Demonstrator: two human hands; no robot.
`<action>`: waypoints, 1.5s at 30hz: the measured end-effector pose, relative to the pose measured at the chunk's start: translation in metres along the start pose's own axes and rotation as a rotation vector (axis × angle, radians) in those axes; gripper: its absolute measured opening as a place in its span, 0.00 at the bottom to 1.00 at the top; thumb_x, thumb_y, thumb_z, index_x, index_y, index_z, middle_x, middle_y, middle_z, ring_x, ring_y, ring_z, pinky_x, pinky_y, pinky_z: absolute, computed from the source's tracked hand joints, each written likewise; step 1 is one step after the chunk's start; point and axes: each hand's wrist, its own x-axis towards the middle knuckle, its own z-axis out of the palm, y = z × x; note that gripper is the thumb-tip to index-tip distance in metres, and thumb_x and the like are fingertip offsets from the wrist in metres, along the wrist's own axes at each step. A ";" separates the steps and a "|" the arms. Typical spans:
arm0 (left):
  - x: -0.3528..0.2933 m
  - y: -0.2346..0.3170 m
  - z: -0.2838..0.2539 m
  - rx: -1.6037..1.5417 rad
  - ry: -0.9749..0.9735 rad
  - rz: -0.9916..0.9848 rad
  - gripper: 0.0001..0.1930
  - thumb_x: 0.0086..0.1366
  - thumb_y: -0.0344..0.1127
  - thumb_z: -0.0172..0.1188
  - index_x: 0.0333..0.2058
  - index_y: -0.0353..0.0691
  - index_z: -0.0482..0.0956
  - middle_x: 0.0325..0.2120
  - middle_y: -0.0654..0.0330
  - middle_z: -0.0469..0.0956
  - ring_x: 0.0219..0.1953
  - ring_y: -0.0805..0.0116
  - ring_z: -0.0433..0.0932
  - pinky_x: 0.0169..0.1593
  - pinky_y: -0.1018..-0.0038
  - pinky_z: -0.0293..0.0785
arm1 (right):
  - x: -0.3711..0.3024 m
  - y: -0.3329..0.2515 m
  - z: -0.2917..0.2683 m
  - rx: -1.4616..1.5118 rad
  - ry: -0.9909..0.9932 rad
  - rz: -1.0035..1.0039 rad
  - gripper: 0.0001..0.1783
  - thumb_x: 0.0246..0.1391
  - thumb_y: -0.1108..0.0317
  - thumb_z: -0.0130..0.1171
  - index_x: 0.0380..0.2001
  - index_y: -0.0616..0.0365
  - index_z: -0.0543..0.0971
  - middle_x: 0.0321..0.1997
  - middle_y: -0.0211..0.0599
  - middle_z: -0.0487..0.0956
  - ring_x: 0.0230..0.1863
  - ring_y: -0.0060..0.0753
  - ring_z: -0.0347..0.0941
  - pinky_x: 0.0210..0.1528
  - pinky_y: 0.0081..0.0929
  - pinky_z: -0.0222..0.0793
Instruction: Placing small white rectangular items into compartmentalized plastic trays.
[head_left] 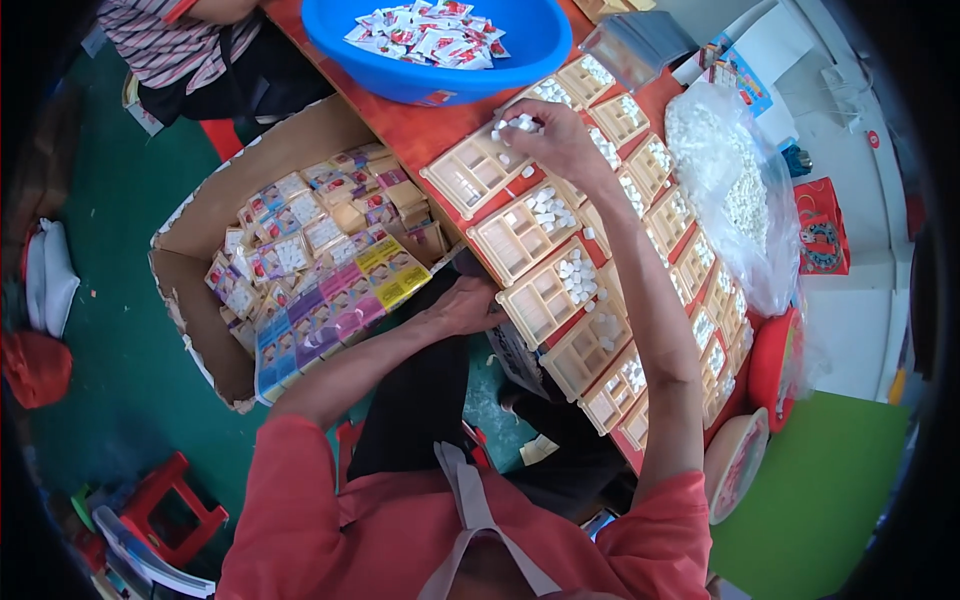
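Tablets (515, 125): tiny, light, loose, liable to roll, so I'd pinch from above; right hand (560, 140) fingers bunched on several over beige tray (478, 172) on desk (420, 130); left hand (465, 305) curled, can't tell.

A small packing workshop: rows of compartment trays (545, 295), a carton of packets (300, 260).

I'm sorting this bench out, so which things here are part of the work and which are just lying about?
In use: right hand holding white pieces; beige trays; bag of pieces; left hand at the table edge.

Lying about: blue basin; cardboard box; red stool.
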 end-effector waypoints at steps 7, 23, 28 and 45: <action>-0.003 0.001 -0.008 0.002 -0.033 -0.046 0.19 0.57 0.43 0.57 0.42 0.35 0.76 0.37 0.42 0.77 0.40 0.45 0.76 0.47 0.58 0.73 | 0.005 -0.014 0.015 -0.309 0.001 -0.014 0.20 0.49 0.60 0.66 0.42 0.62 0.78 0.36 0.40 0.80 0.36 0.31 0.76 0.40 0.29 0.72; -0.001 0.001 -0.003 -0.048 0.033 -0.014 0.18 0.56 0.43 0.57 0.39 0.34 0.76 0.33 0.41 0.77 0.39 0.44 0.77 0.45 0.57 0.74 | 0.003 -0.009 -0.003 -0.335 0.045 0.007 0.09 0.54 0.68 0.60 0.36 0.62 0.80 0.30 0.35 0.79 0.31 0.22 0.74 0.34 0.24 0.70; -0.001 -0.005 0.002 -0.003 0.032 0.006 0.18 0.56 0.44 0.57 0.38 0.34 0.76 0.32 0.41 0.78 0.37 0.43 0.77 0.45 0.57 0.74 | 0.001 -0.006 -0.001 -0.271 0.058 -0.009 0.08 0.53 0.70 0.59 0.35 0.62 0.80 0.29 0.33 0.79 0.31 0.21 0.74 0.35 0.22 0.70; 0.001 -0.005 0.003 -0.007 0.022 0.004 0.19 0.57 0.43 0.58 0.40 0.34 0.76 0.35 0.41 0.77 0.41 0.43 0.76 0.47 0.57 0.73 | 0.010 -0.002 0.000 -0.415 0.047 -0.025 0.12 0.54 0.66 0.59 0.38 0.62 0.80 0.32 0.38 0.80 0.32 0.25 0.75 0.37 0.25 0.71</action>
